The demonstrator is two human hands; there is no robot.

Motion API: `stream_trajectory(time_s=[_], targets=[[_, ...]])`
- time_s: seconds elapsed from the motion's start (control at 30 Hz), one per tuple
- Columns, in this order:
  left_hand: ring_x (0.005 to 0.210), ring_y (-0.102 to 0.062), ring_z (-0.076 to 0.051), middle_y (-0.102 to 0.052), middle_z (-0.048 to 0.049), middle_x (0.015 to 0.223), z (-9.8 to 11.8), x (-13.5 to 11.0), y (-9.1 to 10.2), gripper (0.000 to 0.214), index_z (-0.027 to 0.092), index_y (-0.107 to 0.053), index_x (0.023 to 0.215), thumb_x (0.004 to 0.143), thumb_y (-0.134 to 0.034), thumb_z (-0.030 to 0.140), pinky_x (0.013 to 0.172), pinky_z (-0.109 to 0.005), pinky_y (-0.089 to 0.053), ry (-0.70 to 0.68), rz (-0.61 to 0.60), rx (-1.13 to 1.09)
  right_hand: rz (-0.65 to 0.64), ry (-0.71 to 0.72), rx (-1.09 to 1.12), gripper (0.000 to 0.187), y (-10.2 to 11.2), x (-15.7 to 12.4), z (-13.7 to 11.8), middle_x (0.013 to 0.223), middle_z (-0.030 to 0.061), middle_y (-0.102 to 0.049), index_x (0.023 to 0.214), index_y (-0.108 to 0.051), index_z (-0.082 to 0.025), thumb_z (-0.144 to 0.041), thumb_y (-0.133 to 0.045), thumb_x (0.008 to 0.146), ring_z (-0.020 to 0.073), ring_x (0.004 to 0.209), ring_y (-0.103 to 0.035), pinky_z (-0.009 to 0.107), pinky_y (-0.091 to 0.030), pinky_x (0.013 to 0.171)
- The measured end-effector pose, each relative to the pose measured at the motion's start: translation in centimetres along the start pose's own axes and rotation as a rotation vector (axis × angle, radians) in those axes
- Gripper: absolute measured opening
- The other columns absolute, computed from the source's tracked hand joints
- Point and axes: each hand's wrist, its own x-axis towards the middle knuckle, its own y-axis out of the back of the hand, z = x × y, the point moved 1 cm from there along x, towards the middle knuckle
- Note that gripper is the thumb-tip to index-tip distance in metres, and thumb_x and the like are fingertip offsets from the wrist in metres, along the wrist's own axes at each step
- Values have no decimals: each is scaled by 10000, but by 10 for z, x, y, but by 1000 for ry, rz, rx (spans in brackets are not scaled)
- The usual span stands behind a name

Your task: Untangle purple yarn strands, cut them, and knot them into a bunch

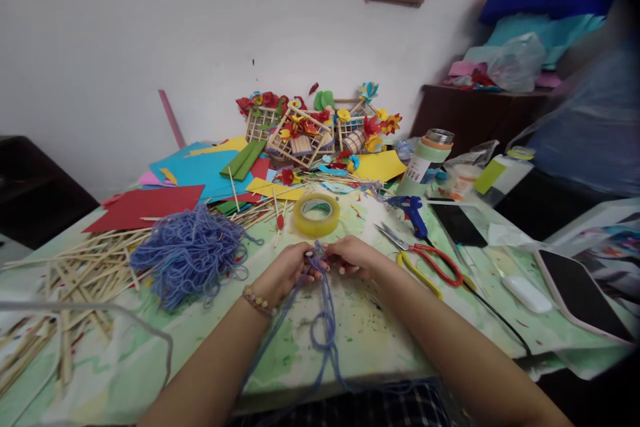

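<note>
Between my two hands is a bunched strand of purple-blue yarn point(327, 320), held above the near middle of the table. My left hand point(293, 268), with a beaded bracelet at its wrist, pinches the yarn from the left. From the right, my right hand point(353, 257) closes its fingers on the same bunch. Loose ends trail down over the table edge toward my lap, with a loop partway along. Just beyond my fingers lies a roll of clear yellowish tape point(316, 215). A large tangled heap of the same yarn point(193, 255) rests to the left.
Wooden sticks point(90, 280) spread across the left. Coloured paper point(150, 207) and stick frames with paper flowers point(305, 133) fill the back. On the right are red-handled scissors point(440, 263), a blue glue gun point(413, 213), phones point(580, 290) and a bottle point(425, 163). A cable point(500, 323) runs off the edge.
</note>
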Motion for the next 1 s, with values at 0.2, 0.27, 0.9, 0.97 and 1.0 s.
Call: stream_trajectory(time_s=[0.2,0.27,0.9,0.97,1.0], targets=[[385,-535,-92,-595,-48,529,1,-1,-1,383,105,-553,706,944,-290,249,387,-165,-405,-37,-6,-5,-2,42,10,482,-10,19,3,326,-32,-398,478,-500,-137,-410,-502,875,42,283,-280,183,-99,307],[396,-537,-93,-593,-52,531,0,0,-1,409,104,-549,714,958,-266,271,402,-171,-414,-83,7,-4,-12,102,66,472,-13,21,6,359,-28,-432,485,-487,-140,-431,-533,853,45,312,-317,184,-113,326],[527,-515,-84,-516,48,665,-7,4,-9,465,157,-510,759,610,-720,544,506,-219,-435,-574,36,139,106,392,669,411,-14,12,16,790,9,-650,814,-646,-176,-376,-827,503,116,637,-551,249,-433,589],[560,-527,-93,-546,29,698,-7,4,-9,443,155,-534,779,644,-688,547,534,-229,-452,-585,34,130,108,401,655,414,-13,8,15,793,16,-646,802,-638,-173,-392,-818,500,125,652,-560,261,-451,608],[569,-526,-93,-551,24,703,-7,4,-9,428,155,-540,770,651,-682,541,550,-232,-458,-593,37,124,114,406,637,412,-13,7,14,797,21,-645,814,-641,-172,-401,-806,514,129,660,-563,265,-457,615]])
